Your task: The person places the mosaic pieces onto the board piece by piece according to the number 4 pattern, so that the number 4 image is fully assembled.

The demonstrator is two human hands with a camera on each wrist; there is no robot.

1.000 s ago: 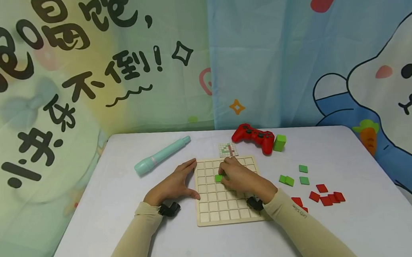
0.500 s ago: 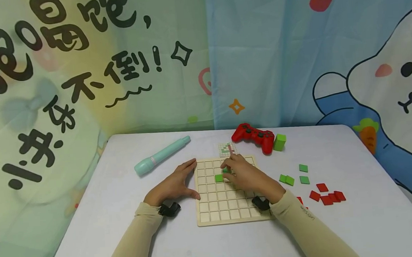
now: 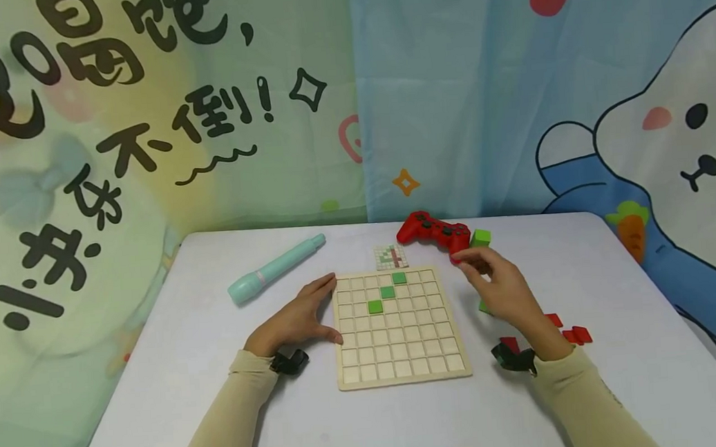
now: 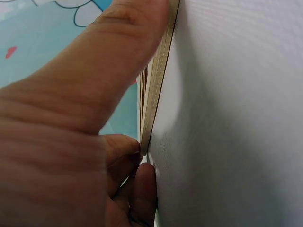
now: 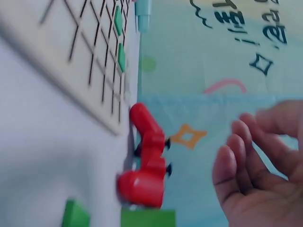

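A wooden grid board (image 3: 418, 367) lies on the table with three green tiles in a diagonal, one of them a bright green tile (image 3: 375, 307). Along the board's left edge rests my left hand (image 3: 296, 323), thumb and fingers spread apart; the left wrist view shows the thumb (image 4: 128, 33) against the board's side (image 4: 158, 90). My right hand (image 3: 502, 289) is raised to the right of the board, fingers loosely bent, with nothing seen between them in the right wrist view. Under it, a loose green tile (image 3: 484, 307) is partly hidden.
A red game controller (image 3: 433, 231) and a green cube (image 3: 480, 238) stand at the back right. Behind the board lies a small pattern card (image 3: 391, 256). A teal flashlight-shaped object (image 3: 277, 268) is at left. Several red tiles (image 3: 581, 334) lie right, partly behind the right forearm.
My right hand has set down green tiles on the board's upper rows and moved off to the right, over the loose tiles. The left hand keeps its place at the board's edge.
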